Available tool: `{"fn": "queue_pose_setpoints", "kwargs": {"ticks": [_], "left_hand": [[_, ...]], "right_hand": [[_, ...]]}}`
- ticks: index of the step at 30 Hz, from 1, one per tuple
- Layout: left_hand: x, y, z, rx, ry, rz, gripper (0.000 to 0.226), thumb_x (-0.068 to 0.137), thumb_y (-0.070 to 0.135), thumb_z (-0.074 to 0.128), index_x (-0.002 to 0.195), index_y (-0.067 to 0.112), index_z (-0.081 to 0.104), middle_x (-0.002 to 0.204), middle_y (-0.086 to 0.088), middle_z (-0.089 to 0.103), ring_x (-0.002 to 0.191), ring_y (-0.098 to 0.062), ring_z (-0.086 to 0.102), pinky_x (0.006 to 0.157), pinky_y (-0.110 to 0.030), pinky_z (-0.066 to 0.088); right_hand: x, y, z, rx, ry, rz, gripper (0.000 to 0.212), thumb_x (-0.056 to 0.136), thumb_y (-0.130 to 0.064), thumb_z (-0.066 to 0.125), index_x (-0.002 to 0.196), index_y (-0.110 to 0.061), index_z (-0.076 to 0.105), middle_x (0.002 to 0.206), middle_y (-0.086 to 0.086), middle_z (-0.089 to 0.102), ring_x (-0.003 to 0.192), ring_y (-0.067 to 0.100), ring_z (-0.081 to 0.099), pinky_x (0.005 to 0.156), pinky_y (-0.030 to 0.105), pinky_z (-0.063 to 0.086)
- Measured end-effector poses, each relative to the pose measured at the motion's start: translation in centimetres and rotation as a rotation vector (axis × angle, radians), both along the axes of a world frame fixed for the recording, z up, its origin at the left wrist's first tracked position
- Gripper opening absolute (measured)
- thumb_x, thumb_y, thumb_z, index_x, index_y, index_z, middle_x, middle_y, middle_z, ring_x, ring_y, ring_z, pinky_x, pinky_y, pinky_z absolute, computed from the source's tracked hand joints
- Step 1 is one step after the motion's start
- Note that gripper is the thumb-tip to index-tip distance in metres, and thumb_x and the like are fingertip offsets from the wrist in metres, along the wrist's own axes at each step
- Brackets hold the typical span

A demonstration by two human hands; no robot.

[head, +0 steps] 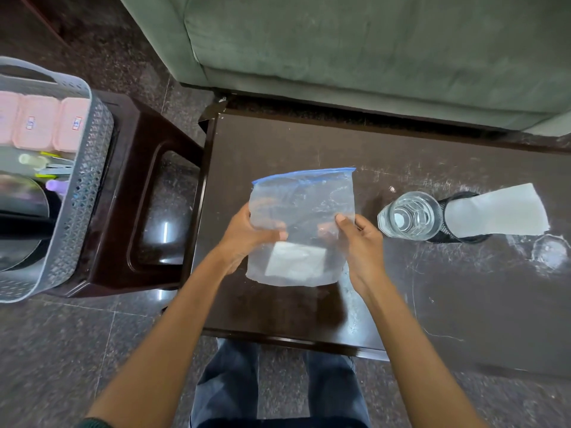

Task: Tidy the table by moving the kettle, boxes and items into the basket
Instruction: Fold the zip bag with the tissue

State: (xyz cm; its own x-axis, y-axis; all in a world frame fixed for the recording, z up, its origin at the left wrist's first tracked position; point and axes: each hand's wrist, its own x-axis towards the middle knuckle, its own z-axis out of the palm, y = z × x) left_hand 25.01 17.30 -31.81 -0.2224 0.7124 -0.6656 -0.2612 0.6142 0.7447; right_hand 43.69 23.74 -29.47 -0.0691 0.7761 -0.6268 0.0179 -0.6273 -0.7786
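Note:
A clear zip bag [304, 208] with a blue seal strip is held above the dark table [463, 288]; a white folded piece lies inside at its bottom. My left hand [247, 239] grips the bag's left edge, thumb across the front. My right hand [358, 242] pinches its right edge. The grey woven basket [83, 193] stands on a dark stool at the left. It holds pink lidded boxes [40, 125], pens and a dark kettle [21, 217].
A clear water bottle [411, 216] stands on the table right of my hands. Beside it a black mesh holder [448, 220] carries a white paper sheet [497, 208]. A green sofa [370, 41] lies beyond the table. The dark stool [148, 211] stands close to the table's left edge.

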Motion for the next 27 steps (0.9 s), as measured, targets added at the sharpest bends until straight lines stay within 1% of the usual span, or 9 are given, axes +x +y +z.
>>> {"fn": "queue_pose_setpoints", "kwargs": {"ticks": [5,9,11,12,15,17,20,23,27], "left_hand": [[0.6,-0.1,0.3,-0.001,0.115,0.162,0.045,0.061,0.013,0.085,0.098,0.024,0.062,0.094,0.004,0.071,0.084,-0.012,0.068,0.068,-0.023,0.055],[0.5,-0.4,-0.1,0.037,0.114,0.175,0.058,0.080,0.020,0.070,0.130,0.027,0.041,0.091,0.000,0.071,0.077,-0.003,0.068,0.067,-0.017,0.054],[0.1,-0.7,-0.3,0.050,0.158,0.153,0.061,0.090,0.017,0.059,0.137,0.034,0.025,0.082,-0.002,0.068,0.071,0.000,0.066,0.074,-0.021,0.054],[-0.1,-0.8,-0.3,0.066,0.175,0.143,0.053,0.092,0.013,0.054,0.134,0.032,0.028,0.080,-0.004,0.066,0.070,-0.001,0.064,0.075,-0.025,0.054],[-0.7,-0.7,-0.1,0.094,0.188,0.097,0.025,0.092,0.003,0.049,0.107,0.022,0.051,0.087,-0.002,0.065,0.075,-0.007,0.063,0.072,-0.031,0.056],[-1.1,-0.7,0.0,0.076,0.198,0.033,0.028,0.085,-0.002,0.059,0.099,0.022,0.062,0.102,-0.002,0.065,0.086,-0.014,0.063,0.078,-0.032,0.055],[-1.5,-0.8,0.0,0.055,0.167,-0.003,0.047,0.072,-0.009,0.070,0.107,0.023,0.063,0.112,0.002,0.065,0.083,-0.010,0.067,0.072,-0.020,0.055],[-1.7,-0.8,0.3,0.058,0.239,0.007,0.053,0.070,-0.007,0.073,0.112,0.022,0.062,0.105,0.005,0.065,0.077,-0.008,0.065,0.072,-0.020,0.056],[-2.5,-0.9,0.9,0.102,0.382,0.015,0.023,0.074,0.006,0.074,0.084,0.025,0.069,0.093,0.003,0.066,0.078,-0.009,0.060,0.071,-0.017,0.052]], "right_hand": [[0.2,0.2,0.6,-0.004,0.054,0.051,0.018,0.078,0.007,0.063,0.083,-0.011,0.063,0.068,-0.006,0.071,0.060,0.006,0.065,0.057,0.016,0.051],[0.3,0.7,0.0,0.040,-0.068,0.004,0.034,0.074,0.012,0.064,0.097,-0.013,0.062,0.064,-0.010,0.072,0.057,0.000,0.064,0.059,0.014,0.050],[0.4,0.9,-0.2,0.024,-0.052,-0.054,0.053,0.074,0.011,0.066,0.121,-0.012,0.052,0.080,-0.001,0.072,0.060,-0.003,0.065,0.060,0.010,0.051],[0.4,1.0,-0.2,0.038,-0.058,-0.044,0.064,0.075,0.011,0.066,0.130,-0.014,0.045,0.089,0.005,0.070,0.062,-0.004,0.065,0.060,0.007,0.050],[0.7,0.9,-0.5,0.226,-0.188,0.214,0.082,0.073,0.016,0.062,0.140,-0.019,0.032,0.118,0.001,0.057,0.096,-0.001,0.061,0.081,0.006,0.046],[0.9,0.7,-0.7,0.358,-0.357,0.493,0.084,0.069,0.016,0.057,0.141,-0.019,0.032,0.131,-0.003,0.042,0.116,0.008,0.047,0.095,0.011,0.037],[1.0,0.6,-1.4,0.475,-0.646,0.737,0.076,0.071,0.010,0.056,0.138,-0.020,0.038,0.119,0.006,0.041,0.101,0.020,0.049,0.089,0.022,0.040],[1.0,0.9,-2.0,0.534,-0.791,0.735,0.044,0.073,0.006,0.060,0.115,-0.007,0.060,0.108,0.016,0.051,0.097,0.034,0.054,0.085,0.037,0.047],[0.8,1.9,-1.4,0.598,-0.757,0.662,0.013,0.072,0.001,0.066,0.085,-0.002,0.069,0.093,0.005,0.049,0.094,0.029,0.047,0.080,0.024,0.040]]}}
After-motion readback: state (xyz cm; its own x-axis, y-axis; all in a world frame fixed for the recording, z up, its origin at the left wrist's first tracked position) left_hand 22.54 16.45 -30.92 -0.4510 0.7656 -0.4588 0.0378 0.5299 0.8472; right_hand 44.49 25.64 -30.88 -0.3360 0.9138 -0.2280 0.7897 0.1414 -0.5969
